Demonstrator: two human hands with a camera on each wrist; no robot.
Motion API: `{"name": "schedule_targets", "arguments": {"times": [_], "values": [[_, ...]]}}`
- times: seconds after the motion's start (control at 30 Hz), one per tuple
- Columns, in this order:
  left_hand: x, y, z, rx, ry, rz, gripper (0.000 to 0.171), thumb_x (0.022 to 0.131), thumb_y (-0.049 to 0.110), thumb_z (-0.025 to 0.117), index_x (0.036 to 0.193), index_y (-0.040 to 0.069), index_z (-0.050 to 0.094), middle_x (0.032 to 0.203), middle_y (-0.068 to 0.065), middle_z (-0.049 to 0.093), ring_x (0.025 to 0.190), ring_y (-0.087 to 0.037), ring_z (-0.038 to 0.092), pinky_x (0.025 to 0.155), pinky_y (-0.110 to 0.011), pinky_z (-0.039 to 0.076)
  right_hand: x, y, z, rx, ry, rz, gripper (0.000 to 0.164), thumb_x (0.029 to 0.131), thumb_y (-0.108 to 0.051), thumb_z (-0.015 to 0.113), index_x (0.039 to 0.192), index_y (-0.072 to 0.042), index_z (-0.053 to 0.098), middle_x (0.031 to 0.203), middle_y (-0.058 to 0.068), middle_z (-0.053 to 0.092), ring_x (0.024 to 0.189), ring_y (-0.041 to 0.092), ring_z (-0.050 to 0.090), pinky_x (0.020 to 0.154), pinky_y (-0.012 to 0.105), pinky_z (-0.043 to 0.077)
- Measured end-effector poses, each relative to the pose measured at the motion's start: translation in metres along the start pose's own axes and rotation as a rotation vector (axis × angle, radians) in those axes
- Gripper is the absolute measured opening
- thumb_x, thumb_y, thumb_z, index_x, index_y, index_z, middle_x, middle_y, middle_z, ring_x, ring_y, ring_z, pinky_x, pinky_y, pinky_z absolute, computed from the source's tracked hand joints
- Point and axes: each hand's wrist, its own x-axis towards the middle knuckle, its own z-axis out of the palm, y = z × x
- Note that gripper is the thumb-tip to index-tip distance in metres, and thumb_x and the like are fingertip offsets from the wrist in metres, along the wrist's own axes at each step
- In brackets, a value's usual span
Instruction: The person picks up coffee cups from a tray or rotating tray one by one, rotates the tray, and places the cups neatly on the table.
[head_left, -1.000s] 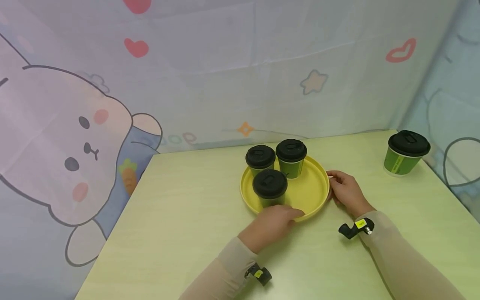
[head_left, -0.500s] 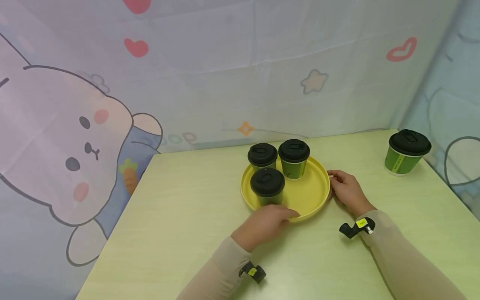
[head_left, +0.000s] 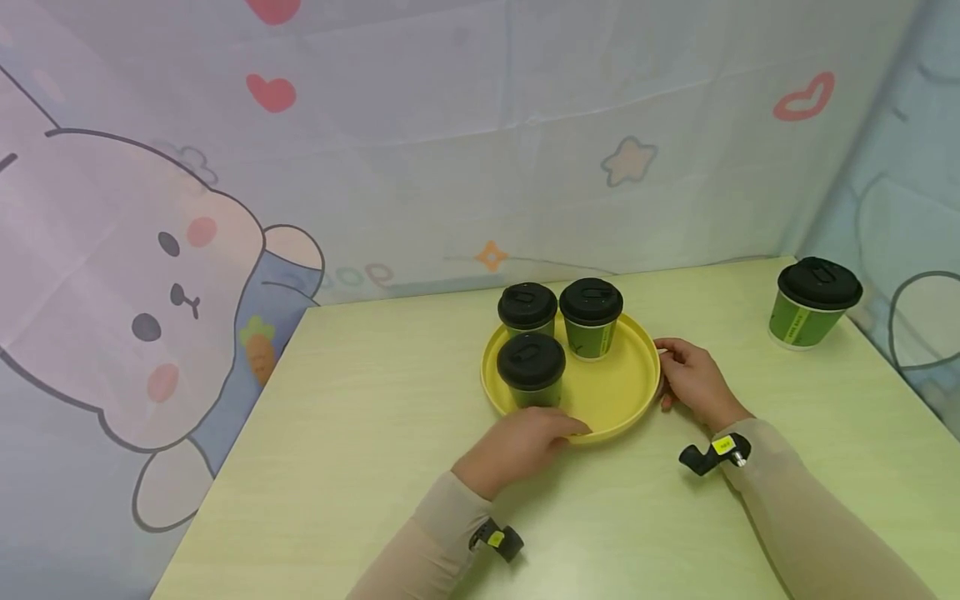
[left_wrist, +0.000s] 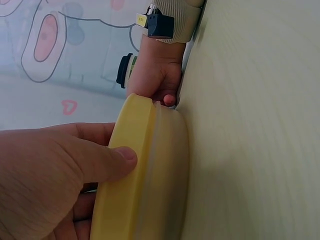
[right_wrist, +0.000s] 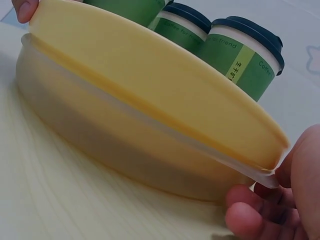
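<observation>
A round yellow tray (head_left: 611, 392) with a translucent base (right_wrist: 115, 135) stands on the table and carries three green paper coffee cups with black lids: a front cup (head_left: 534, 392), a back left cup (head_left: 527, 308) and a back right cup (head_left: 591, 333). My left hand (head_left: 513, 450) pinches the tray's front rim, thumb (left_wrist: 122, 160) on the outer wall and fingers on the inner side. At the right edge, my right hand (head_left: 697, 383) pinches the lip of the base between thumb and fingers (right_wrist: 245, 215).
Another lidded green coffee cup (head_left: 806, 312) stands alone near the table's right edge. A printed cloth (head_left: 420, 150) hangs behind the light wooden table (head_left: 360, 400), and more cloth (head_left: 915, 208) hangs at the right.
The tray has turned: the front cup has shifted left and the back cups right. My left hand has moved left with the rim, while my right hand has stayed almost still.
</observation>
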Motion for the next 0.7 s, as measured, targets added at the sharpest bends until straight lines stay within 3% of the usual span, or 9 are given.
{"name": "schedule_targets", "arguments": {"times": [0.43,0.7], "values": [[-0.0038,-0.0042,-0.0006,0.012,0.007,0.011,0.031,0.099,0.009,0.064,0.128,0.021,0.071,0.123,0.008,0.07,0.114,-0.006,0.064,0.099,-0.019,0.046,0.0007,-0.0018,-0.0041,-0.015,-0.107,0.03,0.043,0.11,-0.02,0.036,0.148,0.0,0.038,0.095,0.02,0.055,0.053,0.026,0.059,0.052,0.041,0.056],[-0.0055,-0.0035,-0.0043,0.031,0.007,0.015,0.031,0.099,0.009,0.064,0.127,0.021,0.071,0.121,0.007,0.071,0.112,-0.006,0.064,0.096,-0.019,0.047,-0.0006,-0.0051,-0.0055,-0.01,-0.125,0.028,0.044,0.11,-0.02,0.036,0.149,0.001,0.036,0.096,0.021,0.053,0.053,0.026,0.059,0.052,0.042,0.056]]}}
